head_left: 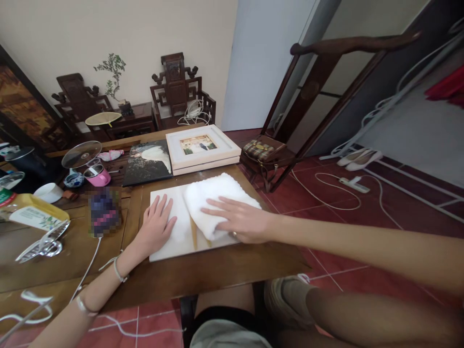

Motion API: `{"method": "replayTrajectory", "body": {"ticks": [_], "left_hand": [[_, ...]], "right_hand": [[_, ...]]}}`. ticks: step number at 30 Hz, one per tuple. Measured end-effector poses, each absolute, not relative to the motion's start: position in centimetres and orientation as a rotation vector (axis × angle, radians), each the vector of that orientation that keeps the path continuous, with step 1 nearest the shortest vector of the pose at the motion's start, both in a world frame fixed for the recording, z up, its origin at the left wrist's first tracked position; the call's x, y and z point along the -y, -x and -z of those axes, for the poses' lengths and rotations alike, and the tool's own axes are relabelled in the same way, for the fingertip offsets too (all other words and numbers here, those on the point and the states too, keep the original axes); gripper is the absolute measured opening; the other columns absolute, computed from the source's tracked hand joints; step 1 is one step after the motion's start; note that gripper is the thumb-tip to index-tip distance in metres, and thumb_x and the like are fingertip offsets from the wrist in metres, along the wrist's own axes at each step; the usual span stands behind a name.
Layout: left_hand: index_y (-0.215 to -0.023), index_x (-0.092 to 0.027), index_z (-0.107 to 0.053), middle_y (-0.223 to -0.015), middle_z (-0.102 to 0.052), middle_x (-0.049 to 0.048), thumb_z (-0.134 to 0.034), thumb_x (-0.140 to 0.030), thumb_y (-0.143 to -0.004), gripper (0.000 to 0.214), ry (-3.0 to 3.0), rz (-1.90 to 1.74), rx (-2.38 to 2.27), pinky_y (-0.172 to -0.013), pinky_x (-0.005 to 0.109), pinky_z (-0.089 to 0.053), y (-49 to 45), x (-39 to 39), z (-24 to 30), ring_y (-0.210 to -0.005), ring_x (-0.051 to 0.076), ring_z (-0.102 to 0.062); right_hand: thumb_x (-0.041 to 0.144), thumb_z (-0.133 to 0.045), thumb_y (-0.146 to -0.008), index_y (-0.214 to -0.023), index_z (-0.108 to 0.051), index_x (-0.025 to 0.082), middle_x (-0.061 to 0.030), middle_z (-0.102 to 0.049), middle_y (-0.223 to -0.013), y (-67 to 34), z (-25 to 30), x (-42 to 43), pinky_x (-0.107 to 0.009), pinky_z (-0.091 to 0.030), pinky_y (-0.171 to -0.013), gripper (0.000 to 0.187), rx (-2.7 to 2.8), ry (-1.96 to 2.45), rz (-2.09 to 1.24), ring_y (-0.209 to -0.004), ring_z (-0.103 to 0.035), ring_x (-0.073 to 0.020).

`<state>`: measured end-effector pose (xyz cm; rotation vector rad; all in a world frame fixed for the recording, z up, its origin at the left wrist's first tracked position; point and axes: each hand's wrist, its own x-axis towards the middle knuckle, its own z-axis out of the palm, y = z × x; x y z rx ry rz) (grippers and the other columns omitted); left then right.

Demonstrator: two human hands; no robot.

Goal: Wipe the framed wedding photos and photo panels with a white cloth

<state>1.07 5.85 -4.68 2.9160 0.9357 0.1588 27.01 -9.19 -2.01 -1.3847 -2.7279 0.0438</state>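
A folded white fluffy towel (224, 191) lies on the right part of a flat white board (174, 246) at the table's front edge. My right hand (241, 218) rests on the towel, its fingers stretched out and apart. My left hand (156, 224) lies flat on the left side of the board, fingers spread and holding nothing. Two tan tapered strips (194, 236) show on the board below the towel; whether they are loose sticks or printed marks I cannot tell. The towel hides part of the board.
A white framed photo (203, 149) and a dark picture panel (148, 163) lie behind the board. To the left are a pink mug (97, 176), a yellow oil bottle (36, 212) and a silver claw clip (45, 246). A wooden chair (311, 92) holding a plaid bag (263, 149) stands at right.
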Motion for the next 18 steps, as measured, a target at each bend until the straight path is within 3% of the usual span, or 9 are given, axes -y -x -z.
{"method": "replayTrajectory", "body": {"ticks": [10,15,18], "left_hand": [[-0.151,-0.013,-0.027,-0.158,-0.026,0.0181,-0.024,-0.034,-0.101,0.055,-2.84,-0.201,-0.919,-0.113,0.053,-0.024,-1.0,-6.0,4.5,-0.148,0.028,-0.021],[-0.152,-0.016,-0.025,-0.157,-0.028,0.0191,-0.028,-0.031,-0.101,0.054,-2.847,-0.278,-0.89,-0.112,0.052,-0.026,-0.8,-6.2,4.8,-0.147,0.027,-0.025],[-0.151,-0.017,-0.027,-0.157,-0.031,0.0177,-0.026,-0.03,-0.102,0.052,-2.808,-0.336,-0.91,-0.113,0.052,-0.026,-0.5,-6.3,5.1,-0.146,0.026,-0.026]], "right_hand": [[-0.004,-0.042,-0.072,-0.127,-0.057,0.012,-0.0194,-0.045,-0.146,-25.9,-0.3,2.5,-0.053,-0.044,-0.098,0.06,2.553,1.655,-0.07,-0.134,-0.04,-0.0352],[0.004,-0.05,-0.077,-0.13,-0.057,0.014,-0.0212,-0.036,-0.152,-22.8,-0.6,5.1,-0.061,-0.033,-0.105,0.055,2.662,1.741,-0.053,-0.14,-0.029,-0.042],[0.014,-0.058,-0.079,-0.126,-0.062,0.018,-0.0233,-0.035,-0.151,-20.4,-0.5,8.4,-0.067,-0.031,-0.103,0.047,2.777,1.548,-0.084,-0.138,-0.031,-0.0455]]}}
